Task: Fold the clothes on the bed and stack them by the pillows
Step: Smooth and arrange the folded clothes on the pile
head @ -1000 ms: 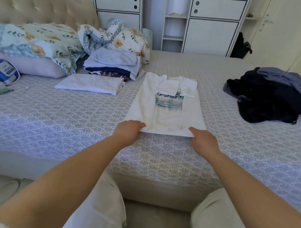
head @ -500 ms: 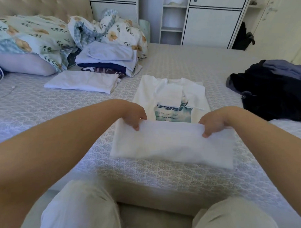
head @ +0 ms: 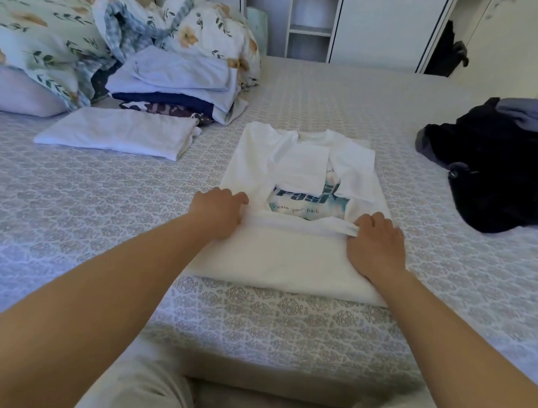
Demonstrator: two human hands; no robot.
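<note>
Now the left hand (head: 218,209) and right hand (head: 374,238), both gripping the white T-shirt (head: 296,174) hem, have carried it halfway up (fold half done).

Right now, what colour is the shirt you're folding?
White, with a teal and dark blue print on the shirt; the head view shows it.

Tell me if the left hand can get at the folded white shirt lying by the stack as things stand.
Probably yes, once freed: the left hand now pinches the white T-shirt, but only bare bedspread lies between it and the folded white shirt.
</note>
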